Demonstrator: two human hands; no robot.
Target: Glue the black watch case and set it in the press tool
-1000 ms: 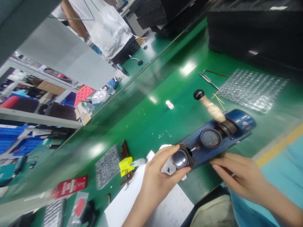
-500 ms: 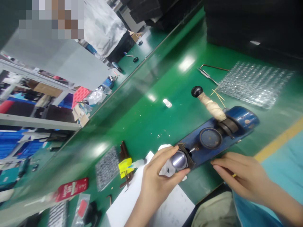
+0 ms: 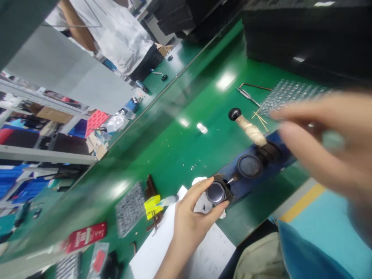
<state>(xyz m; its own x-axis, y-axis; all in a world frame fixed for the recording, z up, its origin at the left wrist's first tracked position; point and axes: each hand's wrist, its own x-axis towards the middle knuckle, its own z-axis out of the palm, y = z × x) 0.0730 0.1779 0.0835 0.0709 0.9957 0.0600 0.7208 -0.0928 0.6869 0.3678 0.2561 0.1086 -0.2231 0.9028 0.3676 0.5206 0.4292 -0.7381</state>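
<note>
A blue metal press (image 3: 244, 186) lies on the green table, with a round plate on it and a cloth-wrapped lever ending in a black ball knob (image 3: 234, 114). At its near-left end, my left hand (image 3: 193, 217) pinches a round shiny metal disc (image 3: 215, 193) between thumb and fingers, beside a dark square holder. My right hand (image 3: 328, 143) is raised over the far right end of the press, smeared by motion. Its fingertips lie near each other, and whether it holds anything cannot be made out.
Bubble wrap (image 3: 290, 93), a thin pen-like tool (image 3: 247, 95) and toothpicks lie at the back right. White paper (image 3: 213, 252), a yellow tag (image 3: 153, 206), a grey foam sheet (image 3: 130, 209) and a red bottle (image 3: 85, 237) are at left. Another person stands across the table.
My right hand has risen from the front edge of the press to above its right end. My left hand remains on the disc. The view has shifted slightly.
</note>
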